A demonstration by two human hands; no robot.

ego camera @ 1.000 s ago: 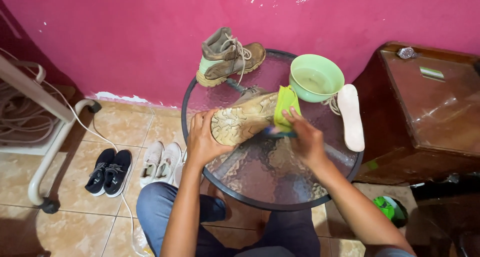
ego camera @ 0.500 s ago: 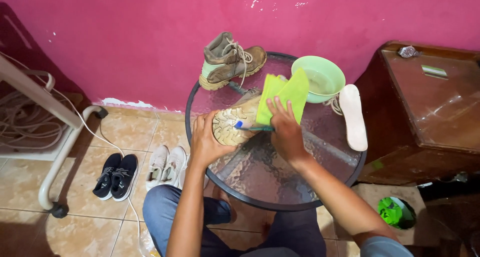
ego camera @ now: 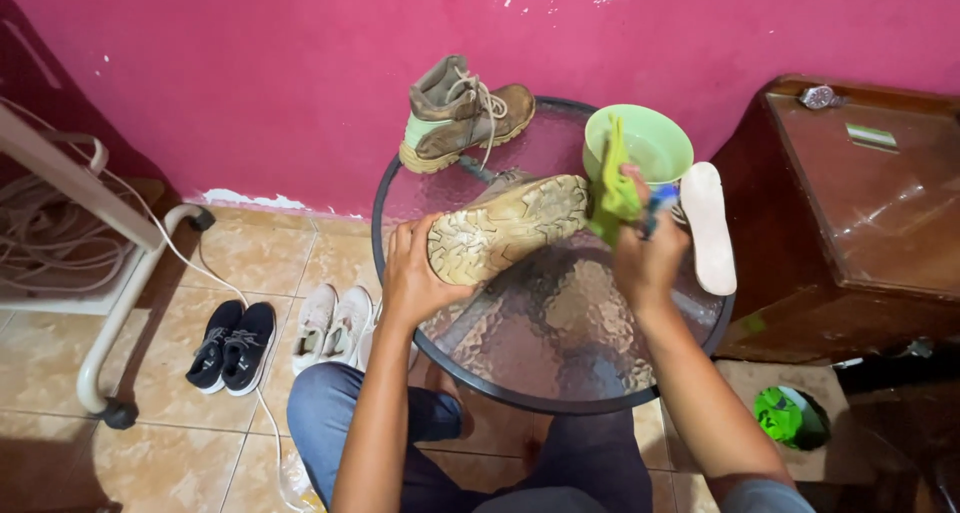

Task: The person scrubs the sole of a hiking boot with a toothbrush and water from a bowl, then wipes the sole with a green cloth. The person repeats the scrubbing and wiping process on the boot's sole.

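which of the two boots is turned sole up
The boot in the left hand, the sole-up boot at the table's middle. The other boot stands upright near the wall, untouched.

Boot sole-up on a round glass counter, both hands at work.

The left hand (ego camera: 415,273) grips the heel end of a tan boot (ego camera: 510,225) lying on its side, muddy sole facing the camera. The right hand (ego camera: 648,258) holds a green cloth (ego camera: 614,188) and a blue-handled brush (ego camera: 660,199) just right of the boot's toe, near the green bowl (ego camera: 640,141) at the counter's far right. A second boot (ego camera: 462,115) stands upright at the far edge, against the pink wall. A white insole (ego camera: 708,225) lies along the right rim of the counter (ego camera: 545,333). On the tiled floor to the left sit black sneakers (ego camera: 232,345) and white sneakers (ego camera: 333,325). A brown cabinet (ego camera: 860,213) stands on the right.
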